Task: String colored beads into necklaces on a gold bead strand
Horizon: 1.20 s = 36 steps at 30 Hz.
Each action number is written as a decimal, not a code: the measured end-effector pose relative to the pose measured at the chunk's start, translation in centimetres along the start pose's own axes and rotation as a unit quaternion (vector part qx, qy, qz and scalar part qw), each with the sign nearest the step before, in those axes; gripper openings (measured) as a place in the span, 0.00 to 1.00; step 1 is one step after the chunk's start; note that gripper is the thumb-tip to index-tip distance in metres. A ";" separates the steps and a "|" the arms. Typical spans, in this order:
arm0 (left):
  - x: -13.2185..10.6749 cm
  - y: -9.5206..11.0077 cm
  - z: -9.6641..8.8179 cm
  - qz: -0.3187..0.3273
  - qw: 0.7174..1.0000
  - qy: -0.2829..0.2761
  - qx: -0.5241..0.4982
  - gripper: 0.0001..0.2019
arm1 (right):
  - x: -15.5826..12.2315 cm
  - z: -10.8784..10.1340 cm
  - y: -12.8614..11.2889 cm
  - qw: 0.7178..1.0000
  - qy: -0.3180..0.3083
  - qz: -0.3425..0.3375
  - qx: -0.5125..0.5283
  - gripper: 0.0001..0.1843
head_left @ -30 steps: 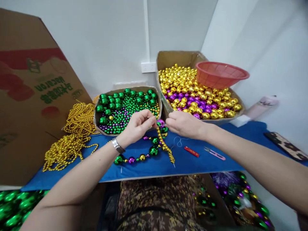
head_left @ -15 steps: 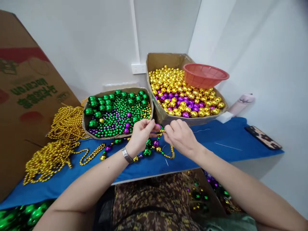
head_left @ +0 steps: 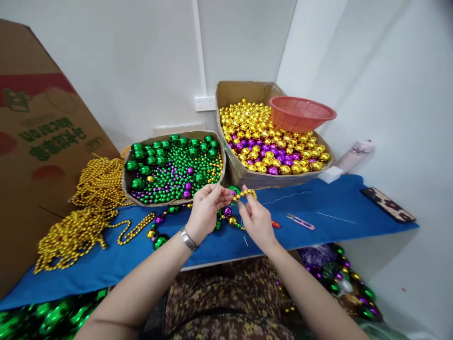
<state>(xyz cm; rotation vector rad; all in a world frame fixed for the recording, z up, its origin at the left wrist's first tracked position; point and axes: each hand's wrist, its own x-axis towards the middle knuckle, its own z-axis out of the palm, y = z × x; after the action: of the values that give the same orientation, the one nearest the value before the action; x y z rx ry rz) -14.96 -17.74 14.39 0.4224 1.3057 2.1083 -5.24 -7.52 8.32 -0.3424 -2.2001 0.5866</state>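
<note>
My left hand (head_left: 207,210), with a metal watch band (head_left: 188,239) at the wrist, pinches one end of a bead garland close to a green ball. A short length of small gold beads (head_left: 247,193) curves from there across to my right hand (head_left: 257,221). Its fingers are closed around the beads' far side. Below and behind my hands, the garland of green, purple and gold balls (head_left: 228,212) lies on the blue cloth (head_left: 205,252), partly hidden by my left hand. Beside my right hand are pink-handled thread snips (head_left: 300,221) and a small red object (head_left: 275,225).
Behind stand a box of green and purple beads (head_left: 123,182) and a box of gold and purple balls (head_left: 244,177) with a red basket (head_left: 300,115) on it. Gold bead strands (head_left: 71,236) pile at left by a carton (head_left: 38,141). A phone (head_left: 387,205) lies right.
My right hand has moved slightly down and turned, so the gold beads now show as a loop between my hands. The snips and red object have come into view beside it.
</note>
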 end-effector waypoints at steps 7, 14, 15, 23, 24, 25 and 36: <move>1.3 0.1 -2.0 -0.022 0.957 -0.111 0.266 0.16 | 0.6 2.0 3.0 0.964 0.036 -0.196 -0.177 0.20; 2.7 -0.2 -3.5 -0.026 0.951 -0.139 0.274 0.16 | -0.3 2.7 1.7 0.971 0.065 -0.198 -0.114 0.19; 2.7 -0.3 -3.8 -0.009 0.957 -0.121 0.263 0.16 | -0.9 2.2 1.3 0.977 0.047 -0.190 -0.080 0.20; 1.2 -1.1 -4.1 0.045 0.958 -0.089 0.270 0.14 | -2.1 -2.1 -1.3 0.993 0.003 -0.008 0.117 0.11; 1.0 -1.2 -4.0 0.045 0.956 -0.092 0.275 0.14 | -1.7 -1.8 -1.4 0.991 -0.024 0.025 0.128 0.09; 0.8 -1.3 -3.9 0.047 0.954 -0.094 0.282 0.14 | -1.4 -1.4 -1.5 0.986 -0.053 0.059 0.146 0.10; -0.8 -2.1 -3.7 0.046 0.945 -0.100 0.308 0.14 | -1.1 3.0 -1.9 0.849 -0.013 0.319 0.422 0.15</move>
<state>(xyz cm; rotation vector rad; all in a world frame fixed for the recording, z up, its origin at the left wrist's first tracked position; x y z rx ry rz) -15.77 -20.13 10.83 0.9452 1.8323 1.6282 -6.94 -10.48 6.96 -0.5748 -1.5921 1.8345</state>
